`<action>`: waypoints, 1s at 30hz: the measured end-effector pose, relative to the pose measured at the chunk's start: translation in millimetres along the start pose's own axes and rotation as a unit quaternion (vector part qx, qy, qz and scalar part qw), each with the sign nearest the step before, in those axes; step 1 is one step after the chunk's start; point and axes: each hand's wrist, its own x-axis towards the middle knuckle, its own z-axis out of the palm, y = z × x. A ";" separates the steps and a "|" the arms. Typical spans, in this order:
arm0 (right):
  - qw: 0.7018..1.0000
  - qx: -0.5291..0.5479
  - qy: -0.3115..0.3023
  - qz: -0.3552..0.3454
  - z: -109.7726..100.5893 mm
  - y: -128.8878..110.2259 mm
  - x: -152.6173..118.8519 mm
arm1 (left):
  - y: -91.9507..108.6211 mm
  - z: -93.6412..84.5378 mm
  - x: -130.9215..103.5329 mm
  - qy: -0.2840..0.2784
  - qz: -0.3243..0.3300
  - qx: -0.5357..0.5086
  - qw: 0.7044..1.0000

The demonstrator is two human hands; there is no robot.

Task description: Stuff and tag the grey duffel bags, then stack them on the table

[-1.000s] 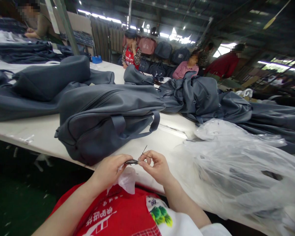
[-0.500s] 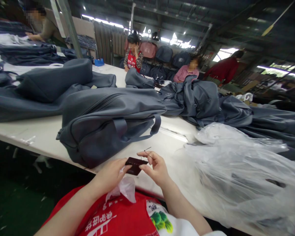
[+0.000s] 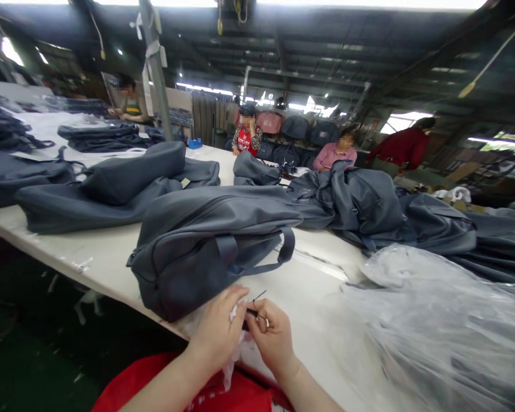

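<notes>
At the table's front edge my two hands meet. My right hand (image 3: 272, 337) is closed, pinching a dark hang tag (image 3: 252, 312) that shows nearly edge-on; its thin black string (image 3: 260, 296) sticks up above the fingers. My left hand (image 3: 218, 326) is closed beside it, with a small crumpled clear plastic bag (image 3: 229, 366) hanging from under its fingers. Whether the left fingers also touch the tag is hidden. Just beyond my hands lies a dark blue-grey duffel bag (image 3: 184, 229) on its side, a carrying strap (image 3: 286, 246) looping out to the right.
On the white table (image 3: 68, 252), more dark bags (image 3: 133, 177) lie at left and a heap of them (image 3: 360, 200) at right. A pile of clear plastic bags (image 3: 446, 320) covers the near right. Several co-workers, one in a pink top (image 3: 337, 154), are across the table.
My hands have come together, and the tag has turned from face-on to nearly edge-on between them. The view has tilted up, so the bags appear lower and further right.
</notes>
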 end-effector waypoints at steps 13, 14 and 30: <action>0.936 0.350 -0.010 0.040 -26.7 -12.8 30.1 | -5.8 -15.4 12.0 -0.079 0.008 -0.116 0.990; 0.930 0.364 -0.026 0.044 -26.7 -13.5 32.2 | -2.0 -19.3 11.1 -0.096 0.032 -0.111 0.989; 0.947 0.261 -0.128 0.137 76.6 9.3 57.3 | 10.8 -114.6 -10.8 0.158 0.004 -0.022 0.987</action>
